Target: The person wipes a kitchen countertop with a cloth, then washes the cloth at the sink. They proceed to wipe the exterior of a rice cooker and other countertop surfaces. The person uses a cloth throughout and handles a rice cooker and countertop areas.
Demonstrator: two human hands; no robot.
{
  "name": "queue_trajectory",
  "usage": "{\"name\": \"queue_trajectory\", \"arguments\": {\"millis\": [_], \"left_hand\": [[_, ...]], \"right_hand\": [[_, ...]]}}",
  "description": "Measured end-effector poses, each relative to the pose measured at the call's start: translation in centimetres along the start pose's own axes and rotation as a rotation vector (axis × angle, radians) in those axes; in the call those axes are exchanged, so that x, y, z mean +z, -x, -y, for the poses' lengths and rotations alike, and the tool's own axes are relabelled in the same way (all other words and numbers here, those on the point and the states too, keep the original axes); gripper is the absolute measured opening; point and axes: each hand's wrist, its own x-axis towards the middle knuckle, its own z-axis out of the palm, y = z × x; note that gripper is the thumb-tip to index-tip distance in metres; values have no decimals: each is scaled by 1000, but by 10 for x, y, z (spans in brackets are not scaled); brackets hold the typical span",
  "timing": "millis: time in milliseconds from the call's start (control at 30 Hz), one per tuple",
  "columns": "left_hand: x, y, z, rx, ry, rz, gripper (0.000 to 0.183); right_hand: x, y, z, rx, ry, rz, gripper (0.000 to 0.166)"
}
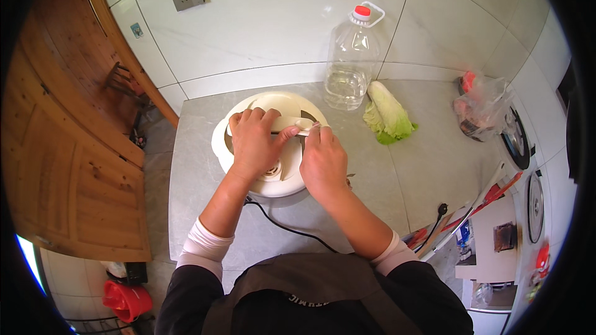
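A rice cooker (274,190) with a cream-white lid and a grey lower body stands on the grey counter. My left hand (256,142) lies over the lid's carrying handle (285,123), fingers across it and thumb along its near side. At the handle's right end, my right hand (324,163) is closed with bent fingers against it. Its fingertips are partly hidden, and whether a small thing is pinched there is unclear. Below my left thumb, a round steam vent (272,170) shows on the lid. From the cooker's near side a black power cord (284,227) runs toward my body.
Behind the cooker to the right stands a clear plastic jug (349,70) with a red cap, partly filled. Beside it lies a leafy cabbage (388,116). Farther right are a plastic bag (484,109), pot lids (535,207) and a black plug (442,208). A wooden door (93,186) is at left.
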Motion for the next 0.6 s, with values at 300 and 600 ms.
{"name": "queue_trajectory", "arguments": {"millis": [300,600], "left_hand": [[11,7,-16,-124,-45,-85,26],[-3,17,1,-122,192,-92,27]], "right_hand": [[1,-11,23,7,245,40,10],[-14,-42,-32,220,-1157,175,13]]}}
